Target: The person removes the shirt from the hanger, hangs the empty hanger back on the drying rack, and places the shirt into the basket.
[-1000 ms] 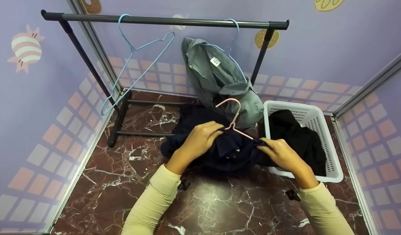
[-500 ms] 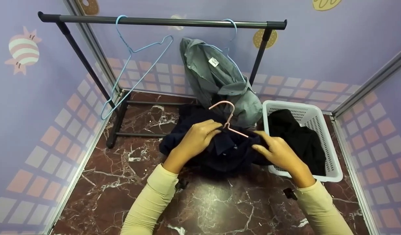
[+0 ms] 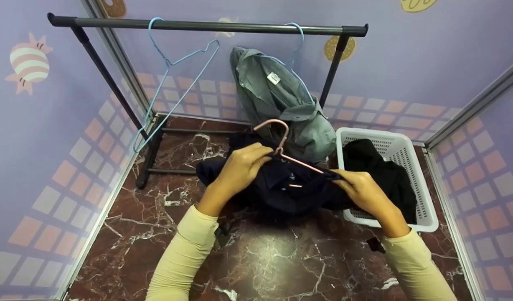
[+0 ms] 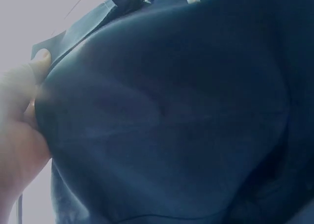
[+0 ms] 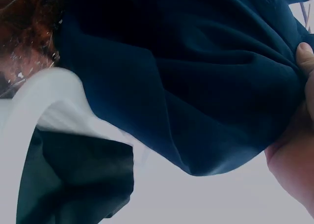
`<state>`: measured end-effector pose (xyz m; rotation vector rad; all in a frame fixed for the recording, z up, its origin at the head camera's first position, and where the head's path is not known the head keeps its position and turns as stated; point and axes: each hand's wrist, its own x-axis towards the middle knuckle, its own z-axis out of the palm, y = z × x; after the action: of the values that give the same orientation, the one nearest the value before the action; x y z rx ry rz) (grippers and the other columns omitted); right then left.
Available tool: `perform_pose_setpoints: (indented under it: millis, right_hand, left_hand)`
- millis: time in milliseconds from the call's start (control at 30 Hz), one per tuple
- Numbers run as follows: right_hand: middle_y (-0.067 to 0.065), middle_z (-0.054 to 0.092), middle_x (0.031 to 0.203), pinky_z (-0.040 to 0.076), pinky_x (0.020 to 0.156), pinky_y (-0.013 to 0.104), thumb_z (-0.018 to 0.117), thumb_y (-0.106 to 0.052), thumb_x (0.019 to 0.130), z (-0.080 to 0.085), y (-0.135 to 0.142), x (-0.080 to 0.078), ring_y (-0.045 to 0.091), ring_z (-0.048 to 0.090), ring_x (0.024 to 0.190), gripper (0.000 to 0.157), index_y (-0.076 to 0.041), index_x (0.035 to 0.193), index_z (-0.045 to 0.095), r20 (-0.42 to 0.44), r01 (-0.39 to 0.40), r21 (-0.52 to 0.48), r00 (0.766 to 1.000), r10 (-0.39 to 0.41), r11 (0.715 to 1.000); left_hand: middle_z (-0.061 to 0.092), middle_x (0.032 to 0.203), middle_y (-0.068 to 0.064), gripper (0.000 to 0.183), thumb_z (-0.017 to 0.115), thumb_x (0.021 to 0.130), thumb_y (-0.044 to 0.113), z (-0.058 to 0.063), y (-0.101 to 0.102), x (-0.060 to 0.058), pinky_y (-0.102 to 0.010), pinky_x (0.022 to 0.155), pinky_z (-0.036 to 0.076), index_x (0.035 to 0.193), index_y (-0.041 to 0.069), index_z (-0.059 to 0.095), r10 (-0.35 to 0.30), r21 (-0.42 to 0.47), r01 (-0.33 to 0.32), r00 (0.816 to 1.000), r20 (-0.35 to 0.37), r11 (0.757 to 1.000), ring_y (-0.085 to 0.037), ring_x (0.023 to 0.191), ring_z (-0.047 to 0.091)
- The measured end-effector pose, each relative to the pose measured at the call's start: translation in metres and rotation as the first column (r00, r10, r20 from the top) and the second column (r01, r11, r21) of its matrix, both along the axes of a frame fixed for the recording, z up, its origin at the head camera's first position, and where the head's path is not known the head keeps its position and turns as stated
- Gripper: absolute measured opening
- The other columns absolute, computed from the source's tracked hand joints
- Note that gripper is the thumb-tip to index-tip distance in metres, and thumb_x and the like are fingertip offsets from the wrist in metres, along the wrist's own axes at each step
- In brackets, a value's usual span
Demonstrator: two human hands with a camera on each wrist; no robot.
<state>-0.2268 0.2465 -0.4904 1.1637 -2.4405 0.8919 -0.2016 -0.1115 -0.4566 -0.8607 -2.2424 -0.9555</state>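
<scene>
A dark navy collared shirt [image 3: 277, 196] with small light buttons hangs between both hands, a pink hanger [image 3: 300, 161] inside its neck opening. The hanger's hook rises above the collar, and its left arm is hidden by cloth. My left hand [image 3: 241, 167] pinches the collar beside the hook; in the left wrist view the thumb presses on the cloth [image 4: 162, 116]. On the other side, my right hand [image 3: 365, 192] grips the shirt's shoulder near the end of the hanger's arm. Navy folds [image 5: 196, 86] drape from that hand in the right wrist view.
A black rack [image 3: 239, 27] stands behind, bearing a bare blue hanger [image 3: 173, 108] and a grey-green shirt [image 3: 256, 83] on another blue hanger. At right, a white basket [image 3: 427, 209] holds black clothing [image 3: 382, 179]. Patterned walls enclose the marble floor [image 3: 273, 267].
Shirt and pink hanger have shifted left and slightly up. My right fingers, spread at the shoulder half a second ago, now grip the cloth, and the neckline is stretched wider.
</scene>
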Motion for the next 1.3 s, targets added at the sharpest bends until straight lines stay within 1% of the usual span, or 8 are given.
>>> perform_pose_setpoints:
  millis: [167, 300, 567, 667, 900, 1033, 1167, 1300]
  right_hand:
    - [0.008, 0.08, 0.099, 0.052, 0.083, 0.009, 0.074, 0.005, 0.088, -0.003, 0.009, -0.001, 0.016, 0.074, 0.089, 0.028, -0.007, 0.113, 0.077, 0.023, 0.036, -0.072, 0.999, -0.034, 0.997]
    - [0.008, 0.079, 0.096, 0.05, 0.081, 0.007, 0.072, 0.006, 0.09, -0.011, 0.011, 0.001, 0.004, 0.07, 0.089, 0.023, -0.006, 0.109, 0.077, 0.077, 0.084, -0.14, 0.994, -0.074, 0.987]
    - [-0.014, 0.073, 0.101, 0.05, 0.085, 0.007, 0.065, 0.015, 0.091, -0.038, 0.008, 0.004, -0.007, 0.065, 0.093, 0.022, 0.005, 0.106, 0.076, 0.263, 0.219, -0.351, 0.956, -0.128, 0.911]
    - [-0.012, 0.073, 0.097, 0.05, 0.081, 0.007, 0.064, 0.017, 0.09, -0.046, 0.001, 0.009, -0.007, 0.064, 0.088, 0.019, 0.008, 0.103, 0.075, 0.32, 0.253, -0.368, 0.938, -0.134, 0.895]
    - [0.003, 0.076, 0.094, 0.05, 0.079, 0.006, 0.066, 0.015, 0.09, -0.043, -0.022, 0.027, -0.006, 0.064, 0.085, 0.014, 0.009, 0.098, 0.075, 0.346, 0.218, -0.328, 0.933, -0.098, 0.919]
    - [0.004, 0.077, 0.096, 0.048, 0.082, 0.004, 0.068, 0.017, 0.087, -0.064, -0.022, 0.023, -0.01, 0.062, 0.088, 0.016, 0.01, 0.099, 0.075, 0.347, 0.236, -0.32, 0.93, -0.118, 0.917]
    - [0.012, 0.068, 0.07, 0.045, 0.054, 0.008, 0.067, 0.011, 0.092, -0.086, -0.019, 0.015, -0.008, 0.054, 0.06, 0.012, 0.008, 0.101, 0.075, 0.431, 0.232, -0.249, 0.896, -0.107, 0.94]
    - [0.012, 0.068, 0.071, 0.044, 0.046, 0.016, 0.071, 0.002, 0.094, -0.086, -0.015, 0.011, 0.0, 0.05, 0.05, 0.024, 0.0, 0.117, 0.075, 0.456, 0.193, -0.171, 0.885, -0.097, 0.966]
  left_hand:
    - [0.071, 0.094, -0.01, 0.019, 0.066, 0.1, 0.014, 0.006, -0.013, -0.001, -0.035, 0.077, 0.058, 0.11, 0.0, 0.076, 0.024, 0.03, -0.023, 1.0, -0.013, 0.999, -0.022, 0.081, 0.067]
    - [0.07, 0.091, -0.01, 0.019, 0.065, 0.101, 0.015, 0.01, -0.021, -0.002, -0.036, 0.074, 0.057, 0.109, 0.001, 0.075, 0.036, 0.029, -0.036, 0.999, -0.026, 0.999, -0.021, 0.078, 0.064]
    - [0.069, 0.091, -0.01, 0.018, 0.067, 0.099, 0.015, 0.019, -0.035, -0.001, -0.035, 0.072, 0.055, 0.11, 0.003, 0.076, 0.04, 0.043, -0.039, 0.999, -0.023, 0.998, -0.02, 0.076, 0.061]
    - [0.068, 0.09, -0.01, 0.018, 0.067, 0.099, 0.015, 0.022, -0.038, -0.001, -0.036, 0.071, 0.054, 0.109, 0.003, 0.076, 0.045, 0.04, -0.044, 0.999, -0.021, 0.998, -0.02, 0.075, 0.06]
    - [0.068, 0.09, -0.009, 0.02, 0.066, 0.1, 0.017, 0.027, -0.045, -0.001, -0.039, 0.071, 0.055, 0.109, 0.002, 0.075, 0.06, -0.018, -0.061, 0.998, -0.033, 0.998, -0.023, 0.075, 0.062]
    - [0.069, 0.091, -0.01, 0.018, 0.067, 0.099, 0.014, 0.027, -0.046, -0.001, -0.039, 0.072, 0.055, 0.109, 0.001, 0.075, 0.047, -0.012, -0.047, 0.999, -0.023, 0.999, -0.024, 0.076, 0.062]
    - [0.068, 0.09, -0.009, 0.018, 0.067, 0.099, 0.014, 0.028, -0.044, 0.0, -0.039, 0.072, 0.055, 0.109, 0.002, 0.075, 0.044, -0.011, -0.044, 0.999, -0.022, 0.999, -0.023, 0.076, 0.061]
    - [0.068, 0.09, -0.009, 0.019, 0.065, 0.1, 0.017, 0.027, -0.038, 0.0, -0.039, 0.072, 0.056, 0.11, 0.003, 0.075, 0.052, -0.037, -0.053, 0.998, -0.031, 0.998, -0.023, 0.075, 0.062]
